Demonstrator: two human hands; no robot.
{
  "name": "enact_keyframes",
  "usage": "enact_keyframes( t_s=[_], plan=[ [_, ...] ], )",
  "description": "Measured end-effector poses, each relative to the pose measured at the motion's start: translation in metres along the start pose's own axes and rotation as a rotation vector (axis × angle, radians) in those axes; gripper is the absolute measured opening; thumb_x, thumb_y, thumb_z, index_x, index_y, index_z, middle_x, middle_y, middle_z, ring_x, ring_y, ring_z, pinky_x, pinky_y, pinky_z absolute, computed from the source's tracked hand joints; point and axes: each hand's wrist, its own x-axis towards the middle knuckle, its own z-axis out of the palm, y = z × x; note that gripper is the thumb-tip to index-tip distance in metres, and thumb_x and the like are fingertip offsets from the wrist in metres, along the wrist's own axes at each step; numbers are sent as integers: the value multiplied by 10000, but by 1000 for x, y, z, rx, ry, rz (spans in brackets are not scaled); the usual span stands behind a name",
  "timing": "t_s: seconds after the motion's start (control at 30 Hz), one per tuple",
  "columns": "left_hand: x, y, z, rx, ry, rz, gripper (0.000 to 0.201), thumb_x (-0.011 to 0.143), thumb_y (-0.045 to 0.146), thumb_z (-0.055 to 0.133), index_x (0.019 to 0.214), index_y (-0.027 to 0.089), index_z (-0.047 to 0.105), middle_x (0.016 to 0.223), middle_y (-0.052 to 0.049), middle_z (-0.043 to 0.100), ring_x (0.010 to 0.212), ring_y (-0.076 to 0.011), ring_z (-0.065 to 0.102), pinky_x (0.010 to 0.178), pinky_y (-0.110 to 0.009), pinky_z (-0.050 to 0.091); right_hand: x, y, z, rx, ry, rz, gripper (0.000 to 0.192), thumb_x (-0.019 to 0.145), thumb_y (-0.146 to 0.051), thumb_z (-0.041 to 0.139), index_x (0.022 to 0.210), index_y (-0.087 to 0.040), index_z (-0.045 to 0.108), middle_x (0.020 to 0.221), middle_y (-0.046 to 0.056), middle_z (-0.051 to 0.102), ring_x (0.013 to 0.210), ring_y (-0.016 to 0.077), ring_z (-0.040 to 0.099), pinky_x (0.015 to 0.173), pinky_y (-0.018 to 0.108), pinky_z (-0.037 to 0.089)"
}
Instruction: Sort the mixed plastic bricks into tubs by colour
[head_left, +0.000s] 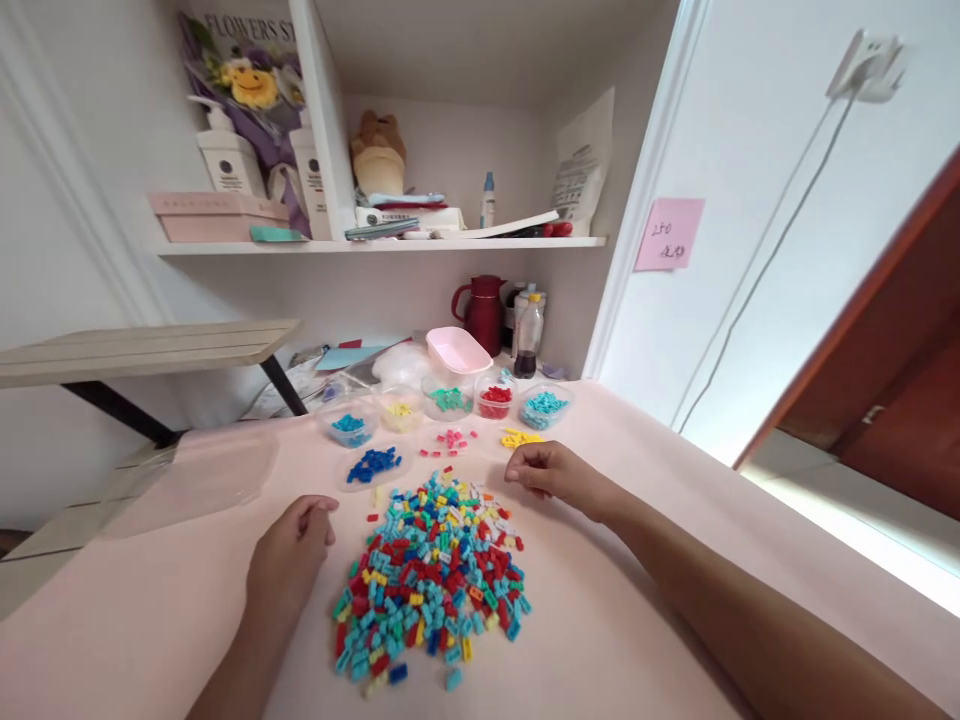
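Sorting by colour looks under way: the mixed brick pile [431, 575] lies on the bench [637, 640] between both hands. The left hand [289, 555] rests curled shut and seemingly empty, while the right hand [551, 470] pinches its fingers together near the yellow bricks [520, 438], though whether it holds a brick I cannot tell. The next move calls for picking single bricks from the pile's edge.

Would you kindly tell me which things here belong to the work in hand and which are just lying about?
In use:
- mixed brick pile, between left hand and right hand
- cups of sorted bricks
- loose groups: dark blue, pink, yellow

Lying about:
- pink tub
- red jug
- bottle
- sticky note
- shelf clutter
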Motion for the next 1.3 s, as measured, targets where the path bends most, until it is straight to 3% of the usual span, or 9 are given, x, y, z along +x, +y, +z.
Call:
enact_keyframes(
  t_s=[0.13,0.23,0.53,0.8,0.97,1.3],
  plan=[
    [1,0,0,-69,2,11,305,731,430,510,881,213,664,573,33,610,507,-145,543,533,-258,424,-10,-8,-4,57,-423,63,282,684,-361,776,846,-144,699,772,10,666,687,110,577,647,223,459],
    [1,0,-1,-54,3,13,316,729,426,514,902,209,662,581,29,612,517,-149,549,538,-262,432,-15,-10,-2,-36,-567,80,293,684,-349,782,896,-156,723,786,6,677,727,119,600,678,229,472],
    [-4,10,-2,9,-13,8,322,746,415,479,939,220,648,602,37,606,541,-148,545,571,-263,429,-19,-15,2,-251,-593,-10,232,740,-309,729,934,-182,720,789,-5,646,724,116,590,668,215,462],
    [-2,6,-1,-7,-1,48,332,755,418,485,940,204,659,595,27,609,532,-151,546,551,-261,433,-24,-26,14,-561,-527,-137,255,646,-193,783,880,-198,684,812,-23,549,683,101,495,592,194,377],
    [-4,8,-2,20,-4,23,309,770,422,471,919,214,645,608,31,603,541,-146,543,568,-261,432,-22,-22,16,-529,-515,-167,170,673,-187,757,823,-182,678,795,-20,551,687,102,488,598,200,375],
    [-4,9,0,-38,9,22,258,761,380,495,872,213,657,583,42,600,515,-128,536,549,-246,419,-15,-4,11,-329,-534,-85,153,739,-231,697,878,-168,698,767,-11,595,686,105,532,617,206,423]
  ],
)
